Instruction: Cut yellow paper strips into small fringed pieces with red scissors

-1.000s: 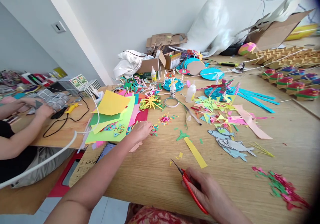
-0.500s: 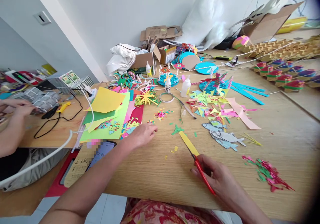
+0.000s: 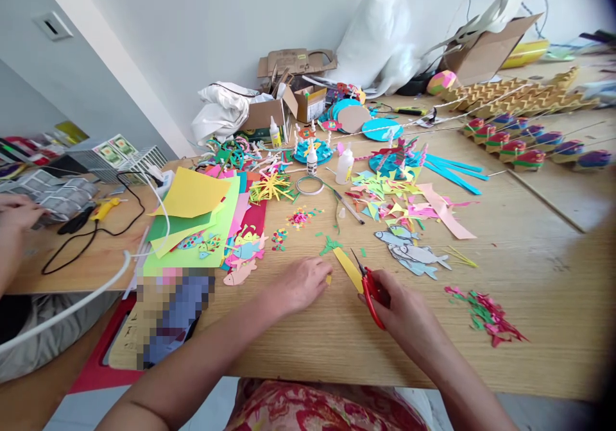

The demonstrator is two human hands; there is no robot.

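Note:
My right hand [image 3: 402,309] is closed round red-handled scissors [image 3: 368,283], whose blades point up and left beside a yellow paper strip [image 3: 347,267] lying on the wooden table [image 3: 529,270]. My left hand [image 3: 301,283] rests on the table just left of the strip, fingers curled, fingertips close to a small yellow scrap; whether it holds anything is hidden. A green paper cut-out [image 3: 330,245] lies above the strip.
Coloured paper sheets [image 3: 192,219], paper fish [image 3: 414,254], glue bottles [image 3: 344,165], scraps [image 3: 486,315] and cardboard boxes [image 3: 274,113] crowd the table. A phone [image 3: 173,315] lies at the left edge. Another person's hand [image 3: 14,216] works at far left beside a black cable [image 3: 91,238].
My left hand has moved right from the paper stack to the yellow strip. My right hand has carried the scissors up and left to the strip.

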